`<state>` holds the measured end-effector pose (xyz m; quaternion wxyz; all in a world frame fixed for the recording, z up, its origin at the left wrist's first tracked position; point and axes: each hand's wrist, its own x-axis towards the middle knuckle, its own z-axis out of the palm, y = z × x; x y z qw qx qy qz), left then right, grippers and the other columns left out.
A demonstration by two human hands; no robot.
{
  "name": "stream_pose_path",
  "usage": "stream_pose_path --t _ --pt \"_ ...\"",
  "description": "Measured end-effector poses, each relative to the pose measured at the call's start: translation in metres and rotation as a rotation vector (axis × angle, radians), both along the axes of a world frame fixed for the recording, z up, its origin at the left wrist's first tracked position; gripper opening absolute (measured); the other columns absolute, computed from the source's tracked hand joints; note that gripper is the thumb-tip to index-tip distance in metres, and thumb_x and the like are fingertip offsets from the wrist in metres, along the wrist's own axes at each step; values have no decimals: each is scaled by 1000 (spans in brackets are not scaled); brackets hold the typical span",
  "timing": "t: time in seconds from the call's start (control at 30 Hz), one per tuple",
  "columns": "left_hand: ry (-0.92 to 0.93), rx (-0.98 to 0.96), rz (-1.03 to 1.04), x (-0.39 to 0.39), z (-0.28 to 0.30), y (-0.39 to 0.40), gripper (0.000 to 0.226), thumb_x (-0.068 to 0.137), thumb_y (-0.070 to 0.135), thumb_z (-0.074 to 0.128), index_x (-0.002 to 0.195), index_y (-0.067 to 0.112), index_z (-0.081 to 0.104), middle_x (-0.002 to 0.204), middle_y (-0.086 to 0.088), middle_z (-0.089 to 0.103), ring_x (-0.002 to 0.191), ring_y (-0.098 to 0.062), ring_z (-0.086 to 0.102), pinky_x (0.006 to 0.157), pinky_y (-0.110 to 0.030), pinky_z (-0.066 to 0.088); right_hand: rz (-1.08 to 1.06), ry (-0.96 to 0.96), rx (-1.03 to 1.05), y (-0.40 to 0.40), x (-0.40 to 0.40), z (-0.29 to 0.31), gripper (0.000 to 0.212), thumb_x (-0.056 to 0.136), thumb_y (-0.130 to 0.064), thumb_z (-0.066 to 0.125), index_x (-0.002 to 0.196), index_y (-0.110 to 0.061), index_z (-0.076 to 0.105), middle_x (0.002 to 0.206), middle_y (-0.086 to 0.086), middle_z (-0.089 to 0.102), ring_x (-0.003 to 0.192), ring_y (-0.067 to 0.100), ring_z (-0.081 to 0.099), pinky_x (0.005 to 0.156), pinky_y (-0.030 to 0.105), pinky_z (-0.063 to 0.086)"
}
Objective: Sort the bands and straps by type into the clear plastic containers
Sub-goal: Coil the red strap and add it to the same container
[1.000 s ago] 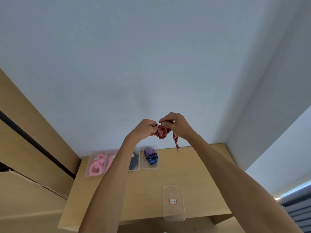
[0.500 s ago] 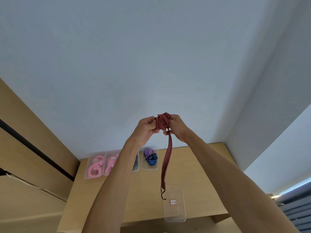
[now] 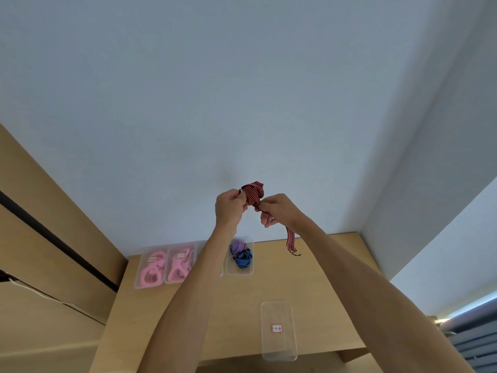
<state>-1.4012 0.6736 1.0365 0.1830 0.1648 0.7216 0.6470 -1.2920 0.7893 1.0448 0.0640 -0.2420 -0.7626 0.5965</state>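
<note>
Both hands up high off the wooden desk (image 3: 317,286), well above everything. Back edge blocked by a row of clear containers (image 3: 239,273) side by side vs the wall (image 3: 242,103), no gaps btwn them. Lone clear container (image 3: 279,331) sits near front edge, open top. Bare desk btwn row and front container, also right of both. Wall closes right side too. Left forearm (image 3: 188,292) crosses over the row's 3rd bin. Dangling strap tail (image 3: 291,239) hangs over right-rear desk.
</note>
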Motion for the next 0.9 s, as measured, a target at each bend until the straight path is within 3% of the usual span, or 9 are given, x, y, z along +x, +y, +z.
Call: stream_pose_path --t 0.1,0.23,0.3,0.37,0.47,0.57,0.7,0.8,0.9 --pt "70 -77 98 -3 -2 3 22 96 9 55 82 -1 69 78 -15 69 67 -19 60 62 -29 51 90 -59 139 1 1 0 21 88 -13 59 80 5 67 62 7 70 55 17 66 69 26 53" --pt "422 -316 90 -2 -9 0 26 93 6 52 68 -2 55 62 -8 53 60 -20 46 51 -29 34 127 -57 284 3 6 1 20 83 -16 63 66 -6 66 57 2 67 48 10 55 53 19 44" --pt "513 -431 17 0 -18 -4 27 94 5 51 67 3 50 64 -6 52 61 -19 45 52 -33 35 114 -40 364 4 9 0 21 82 -17 66 62 -8 67 55 3 66 47 7 50 49 16 38" --pt "549 -510 -102 3 -27 -6 24 95 7 51 71 3 55 70 -9 57 65 -20 48 55 -34 36 110 -22 434 4 10 -2 19 83 -15 66 65 -9 69 58 8 65 49 7 50 52 20 39" --pt "594 -536 -292 8 -26 -3 28 92 7 53 65 11 48 63 -2 51 62 -20 44 53 -30 30 103 17 479 3 9 -5 18 85 -13 65 68 -8 69 60 8 61 53 9 46 56 26 37" --pt "573 -515 -426 5 -19 -5 25 91 5 51 66 7 49 61 -4 48 61 -20 40 55 -31 29 69 60 461 7 12 -10 13 87 -13 67 74 -15 70 64 -7 63 56 2 52 58 21 40" --pt "493 -506 -565 10 -20 -5 22 92 5 51 72 -2 54 64 -7 49 60 -19 42 58 -32 32 -36 149 375 9 15 -10 7 84 -12 73 83 -16 67 78 -1 65 67 6 57 65 23 48" --pt "330 -365 -602 11 -17 -9 23 94 5 56 78 -10 57 65 -11 50 63 -19 44 61 -31 35 -44 190 356 11 18 -7 9 88 -13 68 80 -17 69 77 -1 69 69 7 60 67 24 48" --pt "211 -249 -641 8 -7 -14 19 97 3 55 82 -4 64 70 -11 56 64 -15 47 63 -22 40 -61 197 298 16 22 -4 13 93 -15 64 83 -17 73 78 -2 71 70 7 61 67 25 47"
